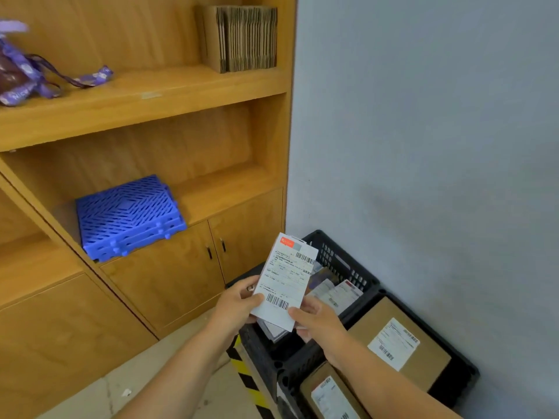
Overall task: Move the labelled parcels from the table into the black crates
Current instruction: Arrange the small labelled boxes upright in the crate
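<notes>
Bare forearms, no sleeves, ring on L hand (239, 303).

Even, soft indoor light; faint shadows; wide-angle bending at edges; purple bag (18, 74) motion-blurred.

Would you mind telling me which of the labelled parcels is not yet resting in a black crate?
The white flat parcel, held up by both hands above the far crate. The two brown cardboard parcels already lie in nearer crates.
</notes>
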Demonstrator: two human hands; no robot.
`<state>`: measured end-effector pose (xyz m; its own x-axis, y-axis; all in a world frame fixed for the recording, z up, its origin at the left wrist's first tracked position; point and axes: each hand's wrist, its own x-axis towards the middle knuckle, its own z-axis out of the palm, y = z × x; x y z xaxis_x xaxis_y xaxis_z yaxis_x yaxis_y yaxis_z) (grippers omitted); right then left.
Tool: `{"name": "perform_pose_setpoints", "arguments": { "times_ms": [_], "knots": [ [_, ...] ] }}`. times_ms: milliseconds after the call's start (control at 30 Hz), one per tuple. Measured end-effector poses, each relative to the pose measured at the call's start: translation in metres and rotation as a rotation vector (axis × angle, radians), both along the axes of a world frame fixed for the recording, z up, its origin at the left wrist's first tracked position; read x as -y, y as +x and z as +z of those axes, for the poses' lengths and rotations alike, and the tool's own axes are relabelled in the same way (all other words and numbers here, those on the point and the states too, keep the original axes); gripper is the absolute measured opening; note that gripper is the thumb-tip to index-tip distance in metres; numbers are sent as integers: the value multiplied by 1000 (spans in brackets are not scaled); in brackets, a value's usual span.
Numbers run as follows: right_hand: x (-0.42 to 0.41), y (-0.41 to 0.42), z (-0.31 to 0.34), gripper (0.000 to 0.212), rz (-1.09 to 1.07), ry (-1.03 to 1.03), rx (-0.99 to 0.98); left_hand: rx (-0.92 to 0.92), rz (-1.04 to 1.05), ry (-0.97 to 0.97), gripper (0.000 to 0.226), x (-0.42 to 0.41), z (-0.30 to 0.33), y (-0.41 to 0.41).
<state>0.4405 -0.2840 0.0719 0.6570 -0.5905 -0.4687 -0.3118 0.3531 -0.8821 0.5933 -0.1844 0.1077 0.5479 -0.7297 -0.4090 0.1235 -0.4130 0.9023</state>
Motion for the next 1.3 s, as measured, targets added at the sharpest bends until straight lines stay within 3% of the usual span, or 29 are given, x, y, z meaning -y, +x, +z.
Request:
{"name": "perform_pose_setpoints", "arguments": {
  "times_ms": [133, 267, 600, 800, 1000, 1133, 1300],
  "knots": [
    [32, -1, -24, 60, -10, 8, -102, -5, -11, 55, 39, 44, -19, 21],
    [65, -7, -40, 29, -184, 82, -223, -41, -64, 125, 37, 95, -47, 40],
    [132, 17, -99, 17, -489, 167, -415, -86, -310, 302, 42, 231, -143, 91],
    [165, 61, -146, 14, -527, 241, -499, -47, -449, 397, 43, 301, -199, 118],
    [201, 83, -203, 7, -442, 176, -616, -3, -577, 471, 38, 350, -277, 125],
    [219, 84, -237, 31, -378, 123, -714, 19, -640, 510, 40, 369, -320, 112],
    [237, 85, -265, 45, -299, 36, -815, 119, -731, 510, 42, 389, -363, 99]
  ]
}}
